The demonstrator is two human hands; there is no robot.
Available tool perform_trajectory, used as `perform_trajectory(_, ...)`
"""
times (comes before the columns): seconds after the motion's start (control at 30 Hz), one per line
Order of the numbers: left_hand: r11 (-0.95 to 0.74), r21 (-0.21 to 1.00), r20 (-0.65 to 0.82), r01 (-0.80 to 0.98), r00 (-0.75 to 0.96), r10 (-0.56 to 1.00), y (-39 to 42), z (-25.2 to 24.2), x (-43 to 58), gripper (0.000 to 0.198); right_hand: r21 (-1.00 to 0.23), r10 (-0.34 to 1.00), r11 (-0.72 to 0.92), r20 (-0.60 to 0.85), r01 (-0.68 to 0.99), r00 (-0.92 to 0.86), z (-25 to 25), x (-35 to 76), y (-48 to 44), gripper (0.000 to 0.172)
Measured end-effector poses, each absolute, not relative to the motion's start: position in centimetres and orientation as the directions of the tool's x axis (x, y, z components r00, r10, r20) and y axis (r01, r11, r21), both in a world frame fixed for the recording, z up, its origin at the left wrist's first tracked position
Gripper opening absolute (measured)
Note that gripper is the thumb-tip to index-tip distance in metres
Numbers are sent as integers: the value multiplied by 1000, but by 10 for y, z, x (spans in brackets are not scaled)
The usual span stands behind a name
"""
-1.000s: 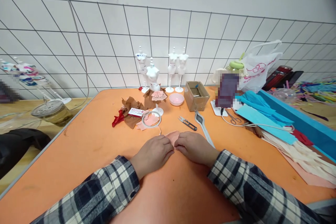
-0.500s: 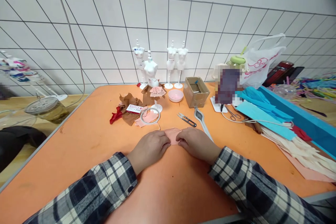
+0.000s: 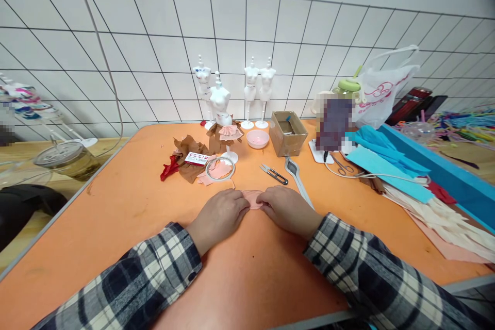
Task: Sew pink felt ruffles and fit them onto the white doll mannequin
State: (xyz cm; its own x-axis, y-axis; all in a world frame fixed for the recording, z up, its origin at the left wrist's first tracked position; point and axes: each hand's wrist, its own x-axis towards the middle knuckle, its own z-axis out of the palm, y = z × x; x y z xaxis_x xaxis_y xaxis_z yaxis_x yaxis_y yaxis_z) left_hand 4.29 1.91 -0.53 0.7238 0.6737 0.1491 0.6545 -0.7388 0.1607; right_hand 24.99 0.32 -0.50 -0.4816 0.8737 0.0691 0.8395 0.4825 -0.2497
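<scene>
A small piece of pink fabric (image 3: 253,199) lies on the orange table between my two hands. My left hand (image 3: 224,212) has its curled fingers closed on the fabric's left end. At the right end, the fingers of my right hand (image 3: 284,207) pinch the cloth. Parts of the fabric are hidden under the fingers. Just beyond the hands are thread snips (image 3: 274,174), a metal ring (image 3: 219,169) on pink cloth, and a grey strap-like strip (image 3: 298,180).
Behind stand several white mini dress forms (image 3: 220,99), one with a pink ruffle (image 3: 231,133). A pink bowl (image 3: 258,138) and cardboard box (image 3: 288,134) sit nearby. Brown cloth (image 3: 189,147) lies left; blue fabric (image 3: 390,172) and scissors (image 3: 344,167) lie right.
The fabric strip between my hands looks slightly narrower from front to back, its near edge drawn up. Both hands keep nearly the same place; the whole view has shifted slightly.
</scene>
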Motion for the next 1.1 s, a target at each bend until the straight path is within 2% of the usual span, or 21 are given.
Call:
perform_trajectory(0.17, -753, 123, 138, 646, 741, 658, 20, -5, 43, 21, -235, 861, 505, 69, 831, -504, -3, 249, 3, 18)
perform_trajectory(0.37, -711, 204, 140, 673, 699, 701, 22, -10, 41, 23, -212, 874, 482, 58, 850, -482, -2, 248, 3, 16)
perform_trajectory(0.73, -751, 120, 128, 649, 740, 660, 21, -3, 43, 24, -200, 846, 533, 103, 822, -524, -3, 249, 3, 15)
perform_trajectory(0.93, -732, 143, 157, 666, 715, 681, 22, -6, 42, 21, -230, 870, 492, 85, 840, -486, -2, 249, 3, 16)
perform_trajectory(1.1, -752, 106, 159, 650, 736, 658, 22, -6, 43, 25, -222, 862, 504, 78, 835, -500, -2, 249, 2, 17)
